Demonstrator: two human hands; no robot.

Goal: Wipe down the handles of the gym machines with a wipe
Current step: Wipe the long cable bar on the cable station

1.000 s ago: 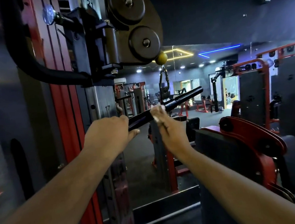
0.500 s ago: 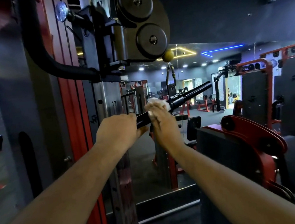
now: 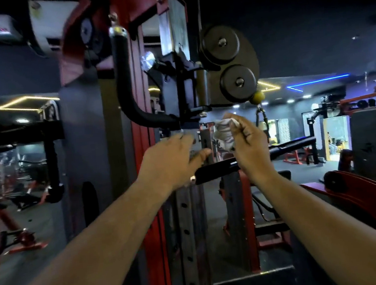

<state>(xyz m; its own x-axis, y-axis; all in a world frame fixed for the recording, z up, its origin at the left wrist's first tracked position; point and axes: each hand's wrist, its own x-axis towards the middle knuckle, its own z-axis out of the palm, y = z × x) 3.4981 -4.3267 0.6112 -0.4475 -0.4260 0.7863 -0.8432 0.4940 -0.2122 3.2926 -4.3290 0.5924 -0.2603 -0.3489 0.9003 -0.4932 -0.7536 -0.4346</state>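
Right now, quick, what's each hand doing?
Left hand: open, fingers relaxed, holding nothing, just above the near end of the black bar handle.
Right hand: fingers grip the crumpled wipe.

Dim, motion-blurred wide-angle view, ceiling strip lights (image 3: 316, 81), perhaps mirrored.

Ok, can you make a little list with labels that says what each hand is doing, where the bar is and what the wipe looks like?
left hand: fingers spread and relaxed, holding nothing
right hand: grips the wipe above the bar
wipe: white, crumpled, off the bar
bar: black, hangs by a clip under the yellow ball
pulleys: two black wheels up on the red frame
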